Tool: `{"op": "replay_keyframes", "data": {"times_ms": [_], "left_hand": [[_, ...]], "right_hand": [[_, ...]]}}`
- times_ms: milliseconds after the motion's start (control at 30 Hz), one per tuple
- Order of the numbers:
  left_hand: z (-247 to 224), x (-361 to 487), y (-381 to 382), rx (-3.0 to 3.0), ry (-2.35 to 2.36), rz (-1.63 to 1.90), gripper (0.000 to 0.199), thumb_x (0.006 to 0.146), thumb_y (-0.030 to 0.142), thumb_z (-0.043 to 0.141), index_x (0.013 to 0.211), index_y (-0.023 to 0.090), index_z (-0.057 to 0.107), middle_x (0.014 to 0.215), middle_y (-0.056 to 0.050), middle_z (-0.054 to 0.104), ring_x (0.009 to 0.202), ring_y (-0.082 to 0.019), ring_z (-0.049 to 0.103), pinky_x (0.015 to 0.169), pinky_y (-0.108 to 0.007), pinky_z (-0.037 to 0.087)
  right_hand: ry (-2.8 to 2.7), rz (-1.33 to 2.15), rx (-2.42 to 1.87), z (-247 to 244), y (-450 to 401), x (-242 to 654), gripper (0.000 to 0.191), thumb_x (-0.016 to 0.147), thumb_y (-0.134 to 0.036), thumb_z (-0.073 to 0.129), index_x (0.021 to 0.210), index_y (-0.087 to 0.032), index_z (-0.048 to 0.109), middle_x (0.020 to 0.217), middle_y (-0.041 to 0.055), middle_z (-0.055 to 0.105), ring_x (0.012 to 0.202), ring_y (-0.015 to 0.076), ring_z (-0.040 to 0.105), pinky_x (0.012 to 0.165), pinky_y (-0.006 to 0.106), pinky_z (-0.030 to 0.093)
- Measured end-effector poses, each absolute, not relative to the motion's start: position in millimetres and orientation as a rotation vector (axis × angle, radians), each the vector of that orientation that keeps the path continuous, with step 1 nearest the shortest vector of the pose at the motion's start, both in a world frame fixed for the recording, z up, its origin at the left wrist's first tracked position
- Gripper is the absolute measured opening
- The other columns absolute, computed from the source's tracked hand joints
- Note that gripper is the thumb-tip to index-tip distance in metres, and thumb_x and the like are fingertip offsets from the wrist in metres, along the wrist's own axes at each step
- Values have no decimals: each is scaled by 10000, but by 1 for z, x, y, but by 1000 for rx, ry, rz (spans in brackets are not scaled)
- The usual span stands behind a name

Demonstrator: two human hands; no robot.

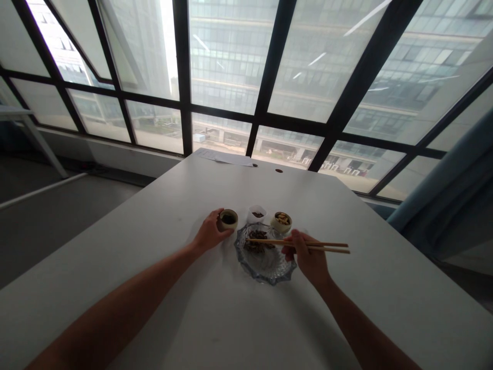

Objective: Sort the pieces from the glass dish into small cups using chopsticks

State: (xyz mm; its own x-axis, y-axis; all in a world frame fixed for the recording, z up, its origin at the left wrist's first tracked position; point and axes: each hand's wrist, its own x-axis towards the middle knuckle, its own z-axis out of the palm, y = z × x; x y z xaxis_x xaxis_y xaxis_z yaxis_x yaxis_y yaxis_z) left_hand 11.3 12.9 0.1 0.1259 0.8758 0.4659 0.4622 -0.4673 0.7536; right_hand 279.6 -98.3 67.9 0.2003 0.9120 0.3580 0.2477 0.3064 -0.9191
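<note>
My left hand point(211, 231) is closed around the side of a small round cup point(233, 225) with dark contents, left of the glass plate. In my right hand point(308, 257) is a pair of wooden chopsticks point(327, 245), held over the plate. Their tips reach a heap of dark brown dried pieces point(257, 240) on the left part of the scalloped clear glass plate point(275, 278). Behind the plate stand a white cup point(252, 209) with a few dark pieces and a small round cup point(276, 226) holding yellowish pieces.
All of this stands on a white table point(192, 318). Paper sheets point(227, 157) lie at its far edge, beside two dark round spots or holes point(279, 170). Black-framed windows point(185, 61) rise beyond, and a blue curtain point(442, 174) hangs at the right.
</note>
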Motion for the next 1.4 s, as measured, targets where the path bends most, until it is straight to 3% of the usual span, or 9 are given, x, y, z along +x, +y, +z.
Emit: {"op": "replay_keyframes", "data": {"times_ms": [400,633,933,1233,1400], "left_hand": [[2,11,11,1987,1276,1302,693,670,331,780,1287,153,521,1260,-150,627,1133,-283,627,1001,-447,508],[1,10,11,2011,1221,1351,650,650,255,753,1236,161,490,1192,-128,632,1059,-253,637,967,-432,520],[1,11,12,2011,1211,1350,656,657,274,767,1245,166,497,1189,-129,642,1051,-253,645,946,-419,529],[3,13,10,2023,1198,1373,657,663,257,777,1262,166,523,1241,-132,638,1122,-268,626,1008,-440,503],[2,13,11,1995,1209,1350,680,663,269,781,1280,153,520,1258,-141,631,1127,-273,628,1006,-442,508]], "right_hand": [[-806,895,-1136,54,-97,314,570,594,-663,858,655,-127,672,491,49,612,380,126,531,310,203,434],[-1066,520,-1154,60,-115,315,564,797,-689,701,739,-128,690,546,54,651,395,150,577,380,252,493],[-1195,507,-1056,80,-97,270,514,896,-656,605,765,-163,665,564,38,655,405,158,581,382,258,482],[-1945,204,-969,77,-63,226,388,1013,-492,507,805,-210,676,680,23,679,592,162,636,575,268,498],[-2012,128,-923,84,-70,228,372,1037,-437,479,812,-208,667,706,21,670,612,157,630,593,262,484]]}}
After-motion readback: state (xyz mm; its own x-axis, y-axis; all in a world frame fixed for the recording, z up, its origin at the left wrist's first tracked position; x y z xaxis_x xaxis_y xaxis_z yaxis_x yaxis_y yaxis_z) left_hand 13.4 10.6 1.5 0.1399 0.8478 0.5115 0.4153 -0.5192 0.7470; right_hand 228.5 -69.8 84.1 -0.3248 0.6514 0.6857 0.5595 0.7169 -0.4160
